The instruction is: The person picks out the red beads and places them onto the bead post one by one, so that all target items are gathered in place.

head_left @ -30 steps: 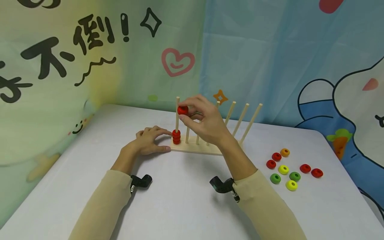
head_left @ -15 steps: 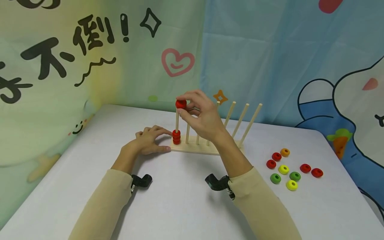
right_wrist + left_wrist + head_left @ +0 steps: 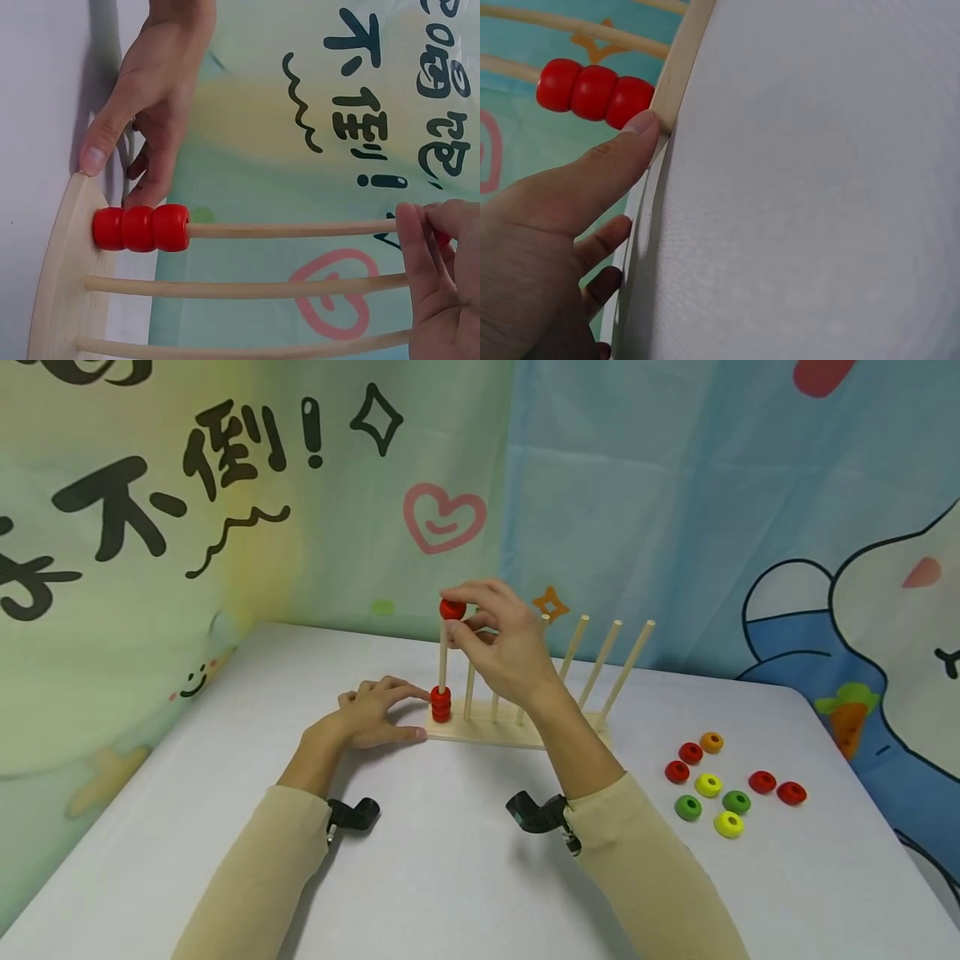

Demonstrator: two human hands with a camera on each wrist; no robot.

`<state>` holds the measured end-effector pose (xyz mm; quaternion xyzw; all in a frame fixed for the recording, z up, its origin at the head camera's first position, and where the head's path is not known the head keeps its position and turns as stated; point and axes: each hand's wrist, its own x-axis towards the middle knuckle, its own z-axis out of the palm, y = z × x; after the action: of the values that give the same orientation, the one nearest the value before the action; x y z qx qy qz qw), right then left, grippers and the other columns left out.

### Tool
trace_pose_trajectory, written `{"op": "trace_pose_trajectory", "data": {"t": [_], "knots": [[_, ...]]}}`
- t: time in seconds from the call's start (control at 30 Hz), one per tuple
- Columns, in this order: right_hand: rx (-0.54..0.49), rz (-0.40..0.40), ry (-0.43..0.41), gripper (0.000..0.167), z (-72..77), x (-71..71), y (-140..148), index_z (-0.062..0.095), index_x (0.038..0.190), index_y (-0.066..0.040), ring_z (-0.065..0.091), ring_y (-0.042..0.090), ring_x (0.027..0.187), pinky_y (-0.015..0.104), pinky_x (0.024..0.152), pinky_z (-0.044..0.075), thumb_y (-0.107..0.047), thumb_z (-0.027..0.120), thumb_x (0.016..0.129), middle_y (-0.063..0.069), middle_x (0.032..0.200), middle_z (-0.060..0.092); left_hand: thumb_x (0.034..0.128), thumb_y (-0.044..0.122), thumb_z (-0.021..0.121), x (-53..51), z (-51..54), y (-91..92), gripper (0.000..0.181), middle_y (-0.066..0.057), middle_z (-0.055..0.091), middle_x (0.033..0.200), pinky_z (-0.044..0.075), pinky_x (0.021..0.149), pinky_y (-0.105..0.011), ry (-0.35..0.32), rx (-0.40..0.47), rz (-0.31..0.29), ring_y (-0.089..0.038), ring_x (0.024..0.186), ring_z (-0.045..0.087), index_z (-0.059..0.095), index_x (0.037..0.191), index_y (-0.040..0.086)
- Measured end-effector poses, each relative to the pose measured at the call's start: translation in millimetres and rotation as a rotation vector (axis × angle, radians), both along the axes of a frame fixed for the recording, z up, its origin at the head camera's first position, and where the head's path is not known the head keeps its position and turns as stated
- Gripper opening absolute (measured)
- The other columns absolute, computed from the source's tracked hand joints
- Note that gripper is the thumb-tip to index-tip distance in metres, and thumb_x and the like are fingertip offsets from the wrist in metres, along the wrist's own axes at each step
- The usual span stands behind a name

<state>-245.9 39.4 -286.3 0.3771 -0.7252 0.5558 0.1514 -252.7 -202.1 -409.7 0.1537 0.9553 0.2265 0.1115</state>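
Note:
My right hand [image 3: 516, 647] pinches a red bead [image 3: 452, 609] at the top of the leftmost peg [image 3: 443, 656]. In the right wrist view the right fingers mostly hide that bead. Several red beads [image 3: 140, 228] sit stacked at the foot of the same peg. The pegs stand in a pale wooden base [image 3: 487, 733]. My left hand [image 3: 371, 714] rests on the table at the base's left end, fingers fairly straight. Its thumb [image 3: 622, 154] touches the base's end corner in the left wrist view, and its index fingertip is beside the stacked beads.
Loose beads lie on the white table [image 3: 450, 877] to the right: red [image 3: 762, 782], orange [image 3: 712, 742], yellow [image 3: 708, 785] and green [image 3: 687, 807]. More bare pegs [image 3: 627, 672] rise from the base, partly behind the right hand. A printed cloth [image 3: 637, 510] hangs behind the table.
The right hand has raised the red bead from beside the leftmost peg to its top. The left hand and the wooden base have stayed in place.

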Motion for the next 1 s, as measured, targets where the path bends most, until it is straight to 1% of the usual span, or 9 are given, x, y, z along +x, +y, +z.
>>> {"op": "trace_pose_trajectory", "data": {"t": [0.2, 0.37, 0.47, 0.57, 0.63, 0.67, 0.73, 0.87, 1.0], "knots": [[-0.011, -0.021, -0.032, 0.029, 3.8, -0.7, -2, 0.071, 0.124, -0.002, 0.075, 0.025, 0.076, 0.031, 0.072, 0.062, 0.001, 0.067, 0.096, 0.011, 0.12, 0.062, 0.086, 0.066, 0.071, 0.3, 0.3, -1.2, 0.067, -0.007, 0.037, 0.161, 0.019, 0.108, -0.074, 0.009, 0.007, -0.003, -0.045, 0.143, 0.031, 0.052, 0.146, 0.042], [0.023, -0.043, -0.073, 0.029, 7.9, -0.2, -4, 0.071, 0.124, -0.003, 0.075, 0.021, 0.072, 0.03, 0.07, 0.062, 0.0, 0.067, 0.096, 0.009, 0.118, 0.063, 0.0867, 0.065, 0.071, 1.3, 0.1, -1.6, 0.067, -0.007, 0.037, 0.161, 0.018, 0.108, -0.075, 0.009, 0.008, -0.001, -0.046, 0.144, 0.03, 0.052, 0.146, 0.041], [0.061, -0.062, -0.107, 0.029, 11.0, 0.3, -4, 0.071, 0.126, -0.005, 0.074, 0.018, 0.071, 0.029, 0.07, 0.061, -0.002, 0.067, 0.097, 0.008, 0.119, 0.062, 0.0872, 0.064, 0.07, 1.4, -1.5, -1.5, 0.066, -0.007, 0.037, 0.161, 0.018, 0.108, -0.075, 0.009, 0.007, -0.004, -0.046, 0.144, 0.03, 0.052, 0.147, 0.041], [0.127, -0.117, -0.13, 0.03, 14.8, 1.3, -4, 0.071, 0.127, -0.009, 0.074, 0.014, 0.069, 0.027, 0.068, 0.061, -0.007, 0.067, 0.097, 0.006, 0.122, 0.062, 0.0873, 0.066, 0.069, 0.8, -4.0, -0.9, 0.067, -0.007, 0.036, 0.16, 0.018, 0.108, -0.075, 0.006, 0.009, -0.008, -0.045, 0.144, 0.029, 0.051, 0.147, 0.041], [0.187, -0.156, -0.127, 0.03, 16.8, 1.7, -5, 0.072, 0.127, -0.013, 0.073, 0.011, 0.068, 0.026, 0.066, 0.06, -0.01, 0.068, 0.098, 0.004, 0.124, 0.063, 0.0873, 0.067, 0.069, 0.6, -5.0, -0.7, 0.067, -0.006, 0.036, 0.161, 0.018, 0.108, -0.075, 0.005, 0.008, -0.009, -0.045, 0.144, 0.029, 0.051, 0.147, 0.042], [0.203, -0.16, -0.136, 0.03, 17.1, 1.5, -6, 0.072, 0.127, -0.013, 0.074, 0.01, 0.068, 0.025, 0.066, 0.06, -0.011, 0.069, 0.098, 0.004, 0.124, 0.063, 0.0872, 0.066, 0.069, 1.2, -4.9, -0.7, 0.067, -0.006, 0.036, 0.161, 0.018, 0.108, -0.075, 0.003, 0.01, -0.008, -0.045, 0.144, 0.029, 0.051, 0.147, 0.042], [0.218, -0.15, -0.152, 0.031, 16.6, 0.9, -7, 0.071, 0.128, -0.012, 0.074, 0.011, 0.068, 0.025, 0.066, 0.06, -0.01, 0.069, 0.097, 0.004, 0.125, 0.063, 0.0873, 0.066, 0.069, 2.6, -4.0, 0.0, 0.067, -0.006, 0.036, 0.161, 0.018, 0.108, -0.075, 0.002, 0.005, -0.006, -0.044, 0.144, 0.029, 0.051, 0.147, 0.043], [0.191, -0.1, -0.185, 0.036, 14.8, 1.3, -8, 0.068, 0.132, -0.008, 0.074, 0.015, 0.068, 0.027, 0.066, 0.061, -0.005, 0.069, 0.096, 0.007, 0.132, 0.061, 0.0875, 0.066, 0.069, 3.1, -2.5, 0.4, 0.067, -0.006, 0.035, 0.162, 0.017, 0.109, -0.075, 0.0, 0.0, -0.009, -0.044, 0.145, 0.029, 0.05, 0.148, 0.043], [0.194, -0.101, -0.136, 0.04, 13.2, 1.1, -8, 0.066, 0.134, -0.009, 0.072, 0.013, 0.062, 0.031, 0.06, 0.06, -0.007, 0.071, 0.095, 0.007, 0.135, 0.059, 0.087, 0.067, 0.069, 1.5, -2.4, -1.7, 0.067, -0.005, 0.036, 0.161, 0.017, 0.109, -0.074, 0.003, 0.005, -0.007, -0.043, 0.145, 0.028, 0.05, 0.147, 0.043]]}}
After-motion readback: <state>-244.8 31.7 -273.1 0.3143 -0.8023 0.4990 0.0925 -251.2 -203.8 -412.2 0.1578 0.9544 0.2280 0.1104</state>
